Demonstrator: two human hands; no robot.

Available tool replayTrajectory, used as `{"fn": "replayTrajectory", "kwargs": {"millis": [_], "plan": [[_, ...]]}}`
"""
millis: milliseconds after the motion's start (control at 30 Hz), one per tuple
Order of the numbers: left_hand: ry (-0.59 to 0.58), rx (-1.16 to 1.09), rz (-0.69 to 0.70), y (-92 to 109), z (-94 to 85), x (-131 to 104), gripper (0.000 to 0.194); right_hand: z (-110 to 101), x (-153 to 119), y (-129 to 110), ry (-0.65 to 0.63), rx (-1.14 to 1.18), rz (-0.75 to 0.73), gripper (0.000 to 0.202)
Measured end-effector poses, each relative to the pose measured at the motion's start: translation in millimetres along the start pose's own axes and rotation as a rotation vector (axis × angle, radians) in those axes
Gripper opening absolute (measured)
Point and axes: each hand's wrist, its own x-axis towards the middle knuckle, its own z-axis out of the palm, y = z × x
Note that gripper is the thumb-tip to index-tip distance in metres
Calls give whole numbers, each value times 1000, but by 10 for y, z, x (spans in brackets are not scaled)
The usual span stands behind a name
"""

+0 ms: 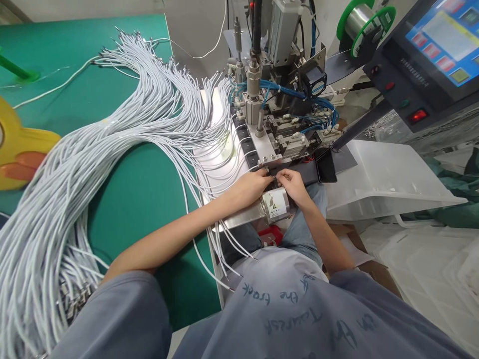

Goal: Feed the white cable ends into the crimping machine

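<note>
Seating a cable end at the near edge of the soldering machine (279,124).
Green bench (142,199) left, draped with white cable bundle (75,169); clear tray (385,184) right; open room only between. Left hand (251,185) and right hand (294,183) pinch one cable tip (273,175) at the fixture front; next move likely needs fine alignment.

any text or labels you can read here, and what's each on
"the track": shirt, upside down in view; other script words there unclear.
Warning triangle label on the metal box below the left hand and right hand: print too small.
Touchscreen: coloured buttons, text blurred.
Control panel: small print row unreadable.
</note>
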Motion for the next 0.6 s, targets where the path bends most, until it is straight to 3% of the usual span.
{"fn": "replayTrajectory", "kwargs": {"millis": [400, 600], "plan": [[-17, 110, 62, -19, -2, -11, 31, -14, 16, -15, -88, 15, 20, 13], [19, 109, 80, -33, 18, -3, 30, -72, 16, 3, -64, -13, -28, 12]]}}
